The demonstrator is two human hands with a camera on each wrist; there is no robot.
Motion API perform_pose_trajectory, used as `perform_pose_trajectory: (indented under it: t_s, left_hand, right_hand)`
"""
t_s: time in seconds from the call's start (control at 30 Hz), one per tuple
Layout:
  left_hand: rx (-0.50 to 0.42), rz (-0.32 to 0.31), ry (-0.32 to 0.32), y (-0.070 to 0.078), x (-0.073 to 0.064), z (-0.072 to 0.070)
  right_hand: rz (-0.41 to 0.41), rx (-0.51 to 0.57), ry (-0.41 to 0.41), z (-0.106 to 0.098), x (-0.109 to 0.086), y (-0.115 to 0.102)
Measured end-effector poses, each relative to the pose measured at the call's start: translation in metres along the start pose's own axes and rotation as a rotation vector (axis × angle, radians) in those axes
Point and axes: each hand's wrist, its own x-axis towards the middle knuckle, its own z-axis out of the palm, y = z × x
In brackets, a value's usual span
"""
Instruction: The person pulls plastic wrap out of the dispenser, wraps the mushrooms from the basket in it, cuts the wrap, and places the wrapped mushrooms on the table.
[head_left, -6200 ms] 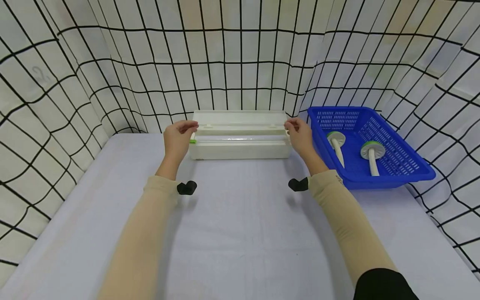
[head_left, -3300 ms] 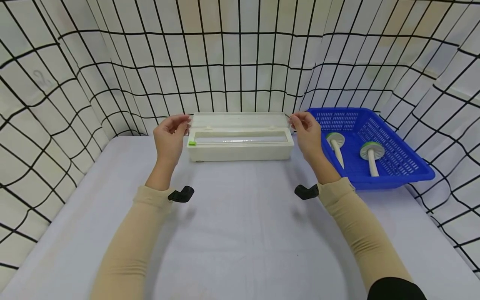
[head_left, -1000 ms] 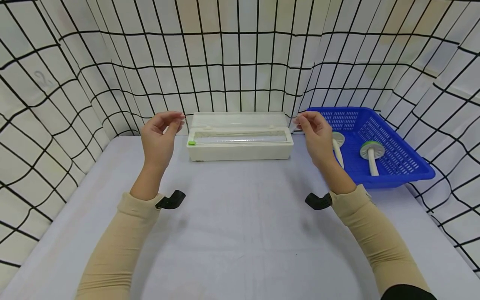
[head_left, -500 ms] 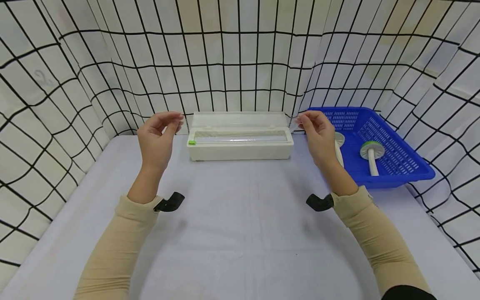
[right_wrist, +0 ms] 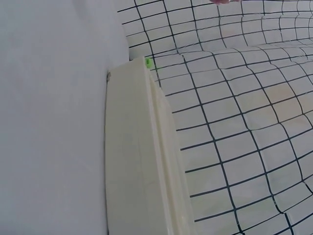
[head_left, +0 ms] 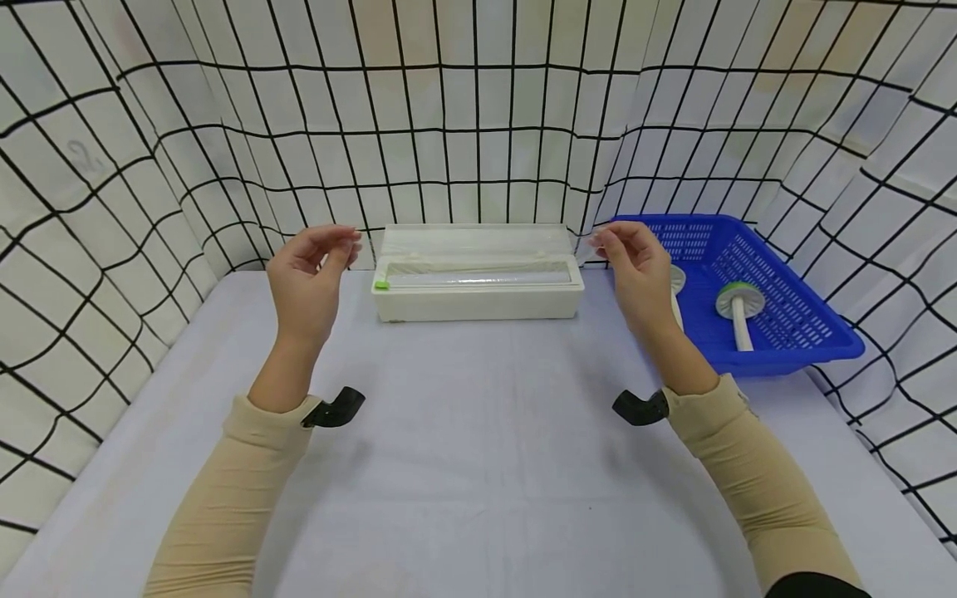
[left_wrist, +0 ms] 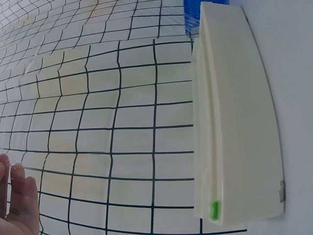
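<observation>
A long white cling film dispenser (head_left: 478, 307) stands at the back of the table, with a clear roll (head_left: 478, 278) visible through its top and a green slider (head_left: 382, 286) at the left. Clear cling film (head_left: 586, 247) shows faintly at the right fingertips; most of its sheet is too transparent to follow. My left hand (head_left: 305, 282), raised left of the dispenser, pinches the film's edge between thumb and fingers. Level with it on the other side, my right hand (head_left: 641, 286) pinches the opposite edge. In the left wrist view, the dispenser (left_wrist: 244, 117) is apart from the fingers (left_wrist: 22, 191).
Right of the dispenser sits a blue basket (head_left: 777, 357) holding two white-stemmed pieces with green-rimmed discs, one of them a disc piece (head_left: 740, 303) in plain sight, the other partly behind my right hand. Black wire mesh (head_left: 478, 131) encloses the back and sides of the white-covered table (head_left: 478, 465).
Since the earliest frame, both hands have moved outward from the dispenser's ends, the left further left, the right in front of the basket's edge. In the last second they barely shift.
</observation>
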Motion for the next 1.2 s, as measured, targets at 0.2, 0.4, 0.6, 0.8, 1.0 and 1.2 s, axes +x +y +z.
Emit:
perform_pose_trajectory:
  t_s: [0.2, 0.4, 0.6, 0.8, 1.0, 1.2]
  left_hand:
    - [-0.033, -0.003, 0.006, 0.002, -0.003, -0.002]
    - [-0.072, -0.003, 0.005, 0.004, -0.006, -0.002]
    - [-0.117, 0.009, -0.009, 0.006, -0.009, -0.002]
    - [-0.090, 0.065, -0.031, 0.008, -0.013, -0.006]
    - [-0.119, 0.055, -0.026, 0.012, -0.015, -0.008]
    - [-0.121, 0.048, -0.048, 0.015, -0.018, -0.012]
  right_hand:
    - [0.004, 0.025, 0.003, 0.000, -0.004, -0.004]
    - [-0.006, 0.034, -0.002, -0.003, -0.007, -0.004]
    - [0.016, 0.035, -0.009, -0.006, -0.011, -0.006]
    - [-0.008, 0.020, -0.021, -0.009, -0.015, -0.008]
    - [-0.032, -0.006, -0.031, -0.012, -0.020, -0.010]
    - [-0.047, -0.034, -0.052, -0.017, -0.024, -0.012]
